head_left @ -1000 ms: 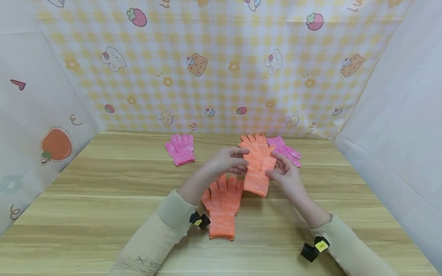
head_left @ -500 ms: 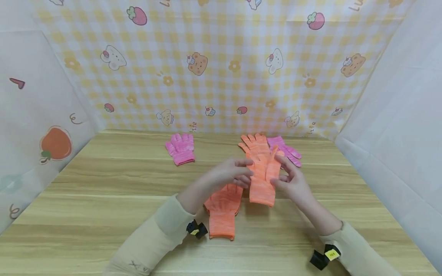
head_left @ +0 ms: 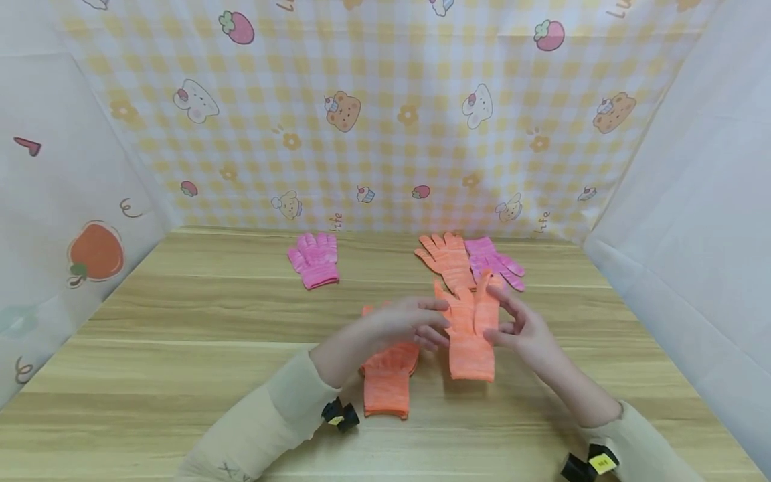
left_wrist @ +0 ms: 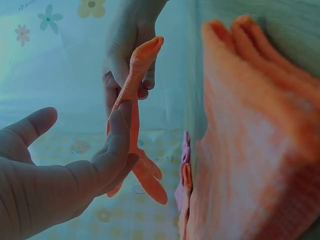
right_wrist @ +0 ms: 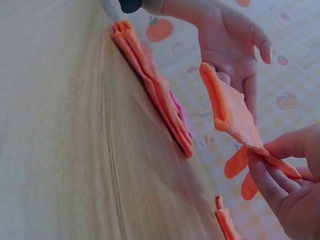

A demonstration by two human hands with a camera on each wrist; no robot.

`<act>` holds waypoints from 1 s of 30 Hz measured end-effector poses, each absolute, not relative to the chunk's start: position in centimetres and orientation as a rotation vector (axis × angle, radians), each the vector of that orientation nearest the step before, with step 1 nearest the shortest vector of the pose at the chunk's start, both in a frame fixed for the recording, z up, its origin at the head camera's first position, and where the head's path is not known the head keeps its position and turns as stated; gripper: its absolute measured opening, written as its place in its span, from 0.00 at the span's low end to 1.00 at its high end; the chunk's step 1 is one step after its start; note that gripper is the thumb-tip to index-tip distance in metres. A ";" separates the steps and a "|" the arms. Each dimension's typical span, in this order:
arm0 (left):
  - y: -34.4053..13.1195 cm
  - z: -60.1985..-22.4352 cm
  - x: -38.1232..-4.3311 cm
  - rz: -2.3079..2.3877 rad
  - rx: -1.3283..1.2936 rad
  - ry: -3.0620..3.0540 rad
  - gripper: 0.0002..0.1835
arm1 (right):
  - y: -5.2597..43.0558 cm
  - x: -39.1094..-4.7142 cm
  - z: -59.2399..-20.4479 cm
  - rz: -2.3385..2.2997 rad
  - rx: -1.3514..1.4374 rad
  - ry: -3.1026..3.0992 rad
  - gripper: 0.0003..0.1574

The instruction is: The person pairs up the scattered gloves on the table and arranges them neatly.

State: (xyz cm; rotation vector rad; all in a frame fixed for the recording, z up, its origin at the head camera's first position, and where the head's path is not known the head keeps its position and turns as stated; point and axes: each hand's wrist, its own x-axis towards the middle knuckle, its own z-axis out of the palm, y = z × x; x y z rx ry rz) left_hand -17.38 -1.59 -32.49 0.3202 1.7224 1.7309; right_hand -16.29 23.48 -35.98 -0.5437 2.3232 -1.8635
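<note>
By the right hand (head_left: 527, 338), an orange glove (head_left: 470, 351) is pinched at its right edge, the thumb (right_wrist: 292, 142) being set on 1 side and the curled fingers (right_wrist: 269, 184) on the other. The fingers of the left hand (head_left: 397, 328) are extended, nearly straight, and seem to be laid lightly against the glove's left side, while the left thumb (left_wrist: 37, 122) is held well apart from the fabric; how firmly the glove is pressed there cannot be told. The glove is thus placed between the 2 hands, to the left of the right fingers and to the right of the left ones; both are near, but a real grip is had on 1 side only, and on that any further handling would probably turn. Its long axis is directed away from the body: the cuff is turned toward the person, and the knitted fingers are pointed at the checked curtain (head_left: 385, 154). The whole is held clear of the wooden table (head_left: 181, 375). Beyond its tips, a flat orange glove (head_left: 446, 260) is laid, with a pink glove (head_left: 494, 262) just beside it. Under the left wrist, a stack of orange gloves (head_left: 387, 388) is partly hidden, its cuff end also turned toward the person. Farther left, another pink glove (head_left: 316, 261) is seen, well apart from the others.
</note>
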 end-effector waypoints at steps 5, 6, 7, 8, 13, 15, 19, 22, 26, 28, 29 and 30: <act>-1.5 -33.0 -17.1 1.712 0.322 1.715 0.31 | 23.9 -16.2 -36.2 -1.799 -0.538 2.329 0.48; -1.5 -33.1 -17.0 1.708 0.324 1.719 0.31 | 23.9 -16.2 -36.2 -1.793 -0.536 2.325 0.49; -1.5 -33.2 -17.0 1.704 0.324 1.723 0.31 | 23.9 -16.1 -36.2 -1.785 -0.532 2.318 0.49; -1.4 -33.2 -16.9 1.699 0.320 1.728 0.31 | 23.9 -16.1 -36.2 -1.781 -0.528 2.311 0.49; -1.3 -33.6 -16.7 1.674 0.318 1.730 0.31 | 23.9 -15.9 -36.2 -1.739 -0.496 2.315 0.48; -1.2 -33.8 -16.7 1.669 0.320 1.727 0.31 | 23.9 -15.9 -36.2 -1.712 -0.479 2.331 0.48; -1.1 -34.0 -16.6 1.656 0.313 1.729 0.31 | 23.9 -15.9 -36.2 -1.646 -0.449 2.351 0.48; -1.0 -34.1 -16.6 1.642 0.313 1.735 0.30 | 23.9 -16.0 -36.3 -1.609 -0.433 2.356 0.48; -0.9 -34.2 -16.6 1.616 0.303 1.739 0.31 | 24.0 -16.0 -36.4 -1.577 -0.420 2.372 0.48; -0.9 -34.2 -16.6 1.605 0.291 1.731 0.31 | 24.0 -16.0 -36.5 -1.558 -0.416 2.388 0.48; -0.9 -34.2 -16.6 1.601 0.284 1.728 0.31 | 23.9 -16.0 -36.5 -1.548 -0.416 2.395 0.47; -0.9 -34.2 -16.5 1.599 0.278 1.723 0.31 | 23.9 -16.0 -36.5 -1.534 -0.412 2.405 0.47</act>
